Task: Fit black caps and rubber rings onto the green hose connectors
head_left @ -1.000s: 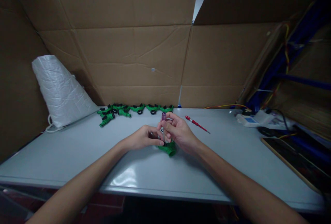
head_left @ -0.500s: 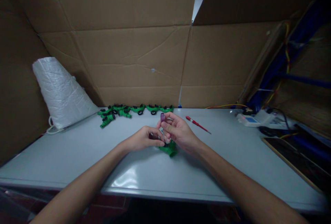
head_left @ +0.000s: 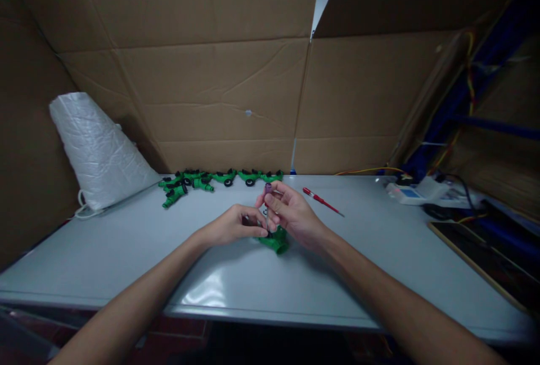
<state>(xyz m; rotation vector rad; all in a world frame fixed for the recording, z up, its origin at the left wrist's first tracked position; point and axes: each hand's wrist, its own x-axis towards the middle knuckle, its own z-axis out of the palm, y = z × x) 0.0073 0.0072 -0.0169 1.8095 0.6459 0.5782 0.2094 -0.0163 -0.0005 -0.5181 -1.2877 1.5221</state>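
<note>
My right hand (head_left: 290, 212) is closed around a small screwdriver (head_left: 268, 188) with a purple handle, held upright, its thin metal shaft pointing down. Below it a green Y-shaped hose splitter (head_left: 278, 241) with black parts rests on the table, and the shaft's tip meets its upper side. My left hand (head_left: 237, 224) is closed at the splitter's left end, thumb and fingers beside the shaft's tip. The fingers hide part of the splitter and the exact contact point.
Several more green hose splitters (head_left: 248, 176) line the table's back edge. To the right lies a red screwdriver (head_left: 323, 201). A white wrapped cone (head_left: 103, 154) leans at the left. A power strip (head_left: 407, 193) with cables and a dark board (head_left: 476, 258) sit at the right. Cardboard (head_left: 211, 89) walls the back.
The screwdriver's handle has shifted and turned slightly in my right fingers. Both hands and the splitter stay in nearly the same place; the view has moved a little.
</note>
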